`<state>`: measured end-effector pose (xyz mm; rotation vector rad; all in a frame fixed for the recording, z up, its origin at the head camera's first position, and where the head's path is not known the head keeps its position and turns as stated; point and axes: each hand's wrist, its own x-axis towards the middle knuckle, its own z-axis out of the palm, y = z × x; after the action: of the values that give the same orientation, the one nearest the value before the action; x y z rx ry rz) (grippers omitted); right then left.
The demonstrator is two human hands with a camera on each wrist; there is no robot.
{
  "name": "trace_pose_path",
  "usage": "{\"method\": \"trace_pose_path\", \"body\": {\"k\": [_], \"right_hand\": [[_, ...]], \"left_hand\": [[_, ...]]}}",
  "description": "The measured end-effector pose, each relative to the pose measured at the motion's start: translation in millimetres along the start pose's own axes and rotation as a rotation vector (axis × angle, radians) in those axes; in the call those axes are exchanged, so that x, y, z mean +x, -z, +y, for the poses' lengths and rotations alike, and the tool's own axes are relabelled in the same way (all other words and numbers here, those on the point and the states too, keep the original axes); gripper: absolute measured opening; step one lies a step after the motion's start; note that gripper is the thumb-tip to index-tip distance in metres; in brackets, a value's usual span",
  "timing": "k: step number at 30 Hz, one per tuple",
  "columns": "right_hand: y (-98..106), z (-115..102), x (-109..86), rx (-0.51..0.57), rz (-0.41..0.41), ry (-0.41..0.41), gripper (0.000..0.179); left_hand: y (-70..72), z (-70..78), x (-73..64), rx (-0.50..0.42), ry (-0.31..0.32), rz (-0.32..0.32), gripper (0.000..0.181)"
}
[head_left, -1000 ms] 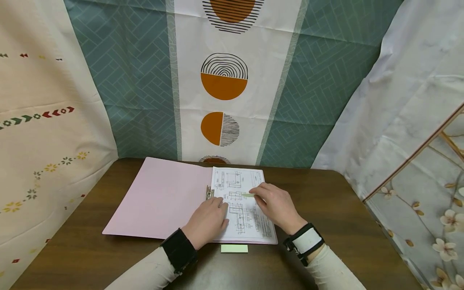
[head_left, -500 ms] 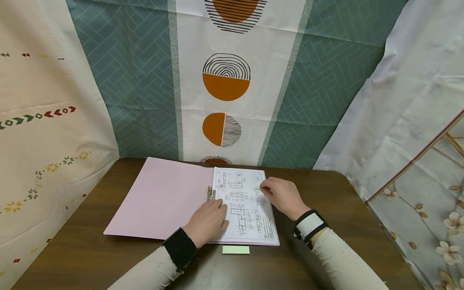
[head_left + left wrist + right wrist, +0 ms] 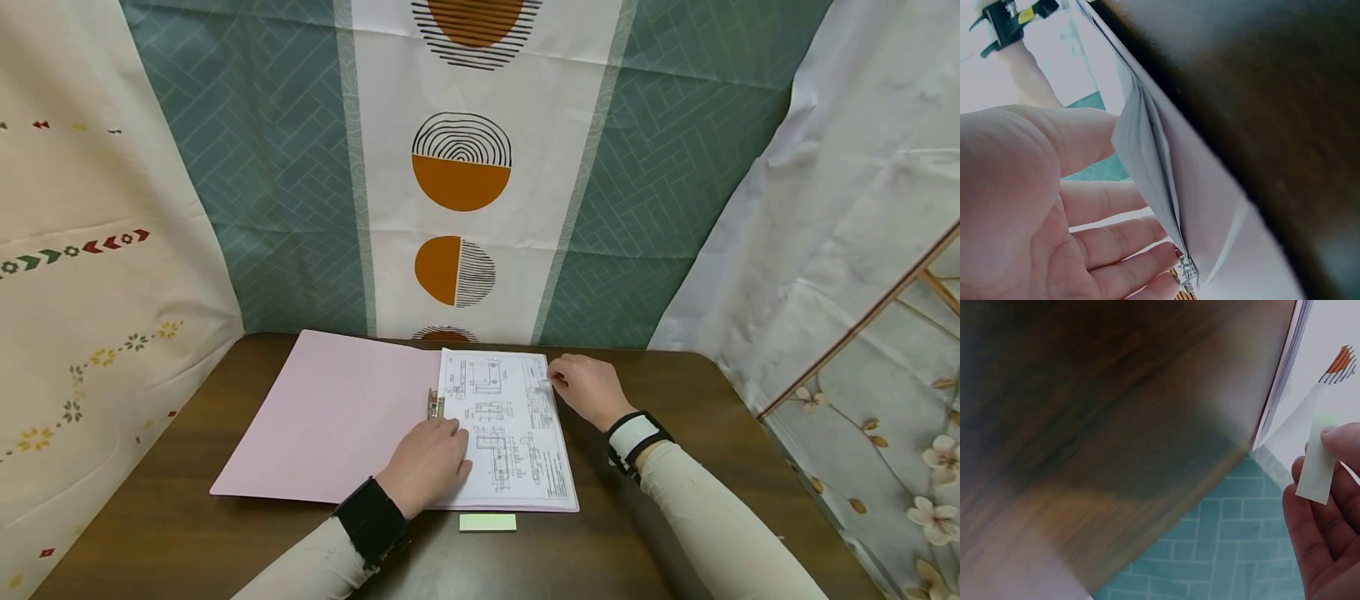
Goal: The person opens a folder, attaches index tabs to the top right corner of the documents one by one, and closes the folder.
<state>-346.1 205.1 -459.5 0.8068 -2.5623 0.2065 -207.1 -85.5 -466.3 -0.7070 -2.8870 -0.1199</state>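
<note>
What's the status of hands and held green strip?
Right hand pinching green strip near upper right of drawing sheet. Left hand resting on sheet. Nothing visibly in the way.

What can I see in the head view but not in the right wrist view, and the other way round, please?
Only the head view shows the left hand at the printed sheets, the open pink cover, the metal clip and the light green pad.

Only the right wrist view shows clearly the face of the pale green strip, with the thumb against it; in the head view it is too small to make out well.

Both show the right hand, the brown table and the teal and white cloth behind.
</note>
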Motion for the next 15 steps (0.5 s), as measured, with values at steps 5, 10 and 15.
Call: {"method": "trace_pose_path", "body": {"k": [5,10,15], "right_hand": [[-9,2,12.9,0.005,-0.014,-0.013,0.013],[-17,8,26.3,-0.016,-0.03,-0.042,0.01],[-24,17,37.9,-0.053,-0.013,-0.038,0.009]], "left_hand": [[-2.0,-0.8,-1.4,-0.002,0.007,-0.009,0.036],[-1.8,-0.9,-1.5,0.0,0.005,-0.004,0.037],[-2.9,-1.7,-0.6,0.008,0.001,-0.002,0.038]]}}
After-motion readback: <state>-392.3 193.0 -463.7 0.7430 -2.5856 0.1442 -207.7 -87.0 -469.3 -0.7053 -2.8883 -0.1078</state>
